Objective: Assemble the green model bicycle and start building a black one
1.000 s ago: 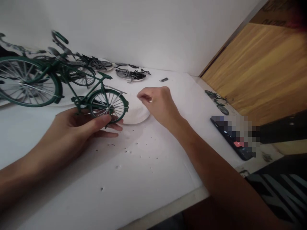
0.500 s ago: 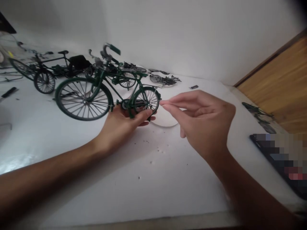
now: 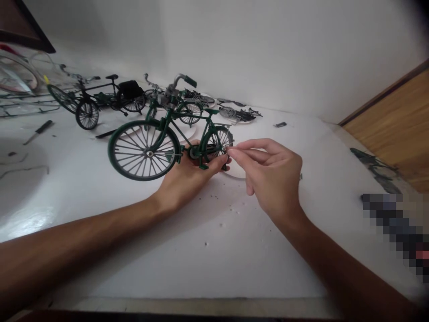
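Note:
My left hand (image 3: 187,179) holds a green model bicycle (image 3: 187,129) from below, with its fingers around the frame near the pedals. The bicycle's spoked front wheel (image 3: 144,150) hangs to the left, off the table. My right hand (image 3: 271,174) is at the rear wheel (image 3: 217,143), its thumb and forefinger pinched together at the hub. A tiny thin piece seems to sit between those fingertips, though it is hard to make out. Below both hands lies a white paper plate (image 3: 234,172), mostly hidden.
The white tabletop (image 3: 167,255) is dotted with dark specks. Behind stand a black model bicycle (image 3: 100,100) and a grey-and-green model (image 3: 174,94). Loose parts lie on a plate (image 3: 236,114). A black-handled tool (image 3: 40,131) lies left. A wooden panel (image 3: 385,129) stands right.
The view has swung left, bringing more of the table in. My right hand has closed in from the right, and its fingertips now reach the rear hub. The bicycle stays in my left hand.

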`<state>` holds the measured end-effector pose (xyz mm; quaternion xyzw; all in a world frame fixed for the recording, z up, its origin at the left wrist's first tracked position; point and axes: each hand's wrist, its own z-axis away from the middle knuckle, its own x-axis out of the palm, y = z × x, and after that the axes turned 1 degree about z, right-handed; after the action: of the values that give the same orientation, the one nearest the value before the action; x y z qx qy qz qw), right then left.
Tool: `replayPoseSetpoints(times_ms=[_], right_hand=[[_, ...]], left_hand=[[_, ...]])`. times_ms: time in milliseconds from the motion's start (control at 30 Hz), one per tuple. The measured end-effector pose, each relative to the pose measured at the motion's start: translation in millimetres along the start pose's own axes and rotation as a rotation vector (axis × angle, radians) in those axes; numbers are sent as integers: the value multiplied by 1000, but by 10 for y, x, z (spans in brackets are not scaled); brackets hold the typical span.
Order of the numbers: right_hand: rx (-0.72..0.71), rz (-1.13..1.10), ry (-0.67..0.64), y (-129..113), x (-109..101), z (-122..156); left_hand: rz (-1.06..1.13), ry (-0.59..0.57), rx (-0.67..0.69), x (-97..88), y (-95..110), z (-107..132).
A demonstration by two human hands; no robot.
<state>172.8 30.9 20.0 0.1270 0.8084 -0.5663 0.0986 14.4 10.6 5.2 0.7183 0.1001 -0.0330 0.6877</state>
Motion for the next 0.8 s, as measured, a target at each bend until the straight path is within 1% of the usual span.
replayPoseSetpoints(times_ms=[100,267,333,433,600,800], right_hand=[[39,-26,4,10,15,1],[60,6,11,-34,26,15],[56,25,15,-56,26,16],[58,40,4,-94,13,10],[98,60,-52,-148,-27,-20],[114,83,-87,-129,-47,-43]], left_hand=[[-19,-22,-2,-2,16,4],[94,-37,-14,11,58,1],[102,-34,3,19,47,-11],[68,-31,49,25,12,-32],[25,-50,122,27,-30,-53],[-32,-50,123,39,-61,-68]])
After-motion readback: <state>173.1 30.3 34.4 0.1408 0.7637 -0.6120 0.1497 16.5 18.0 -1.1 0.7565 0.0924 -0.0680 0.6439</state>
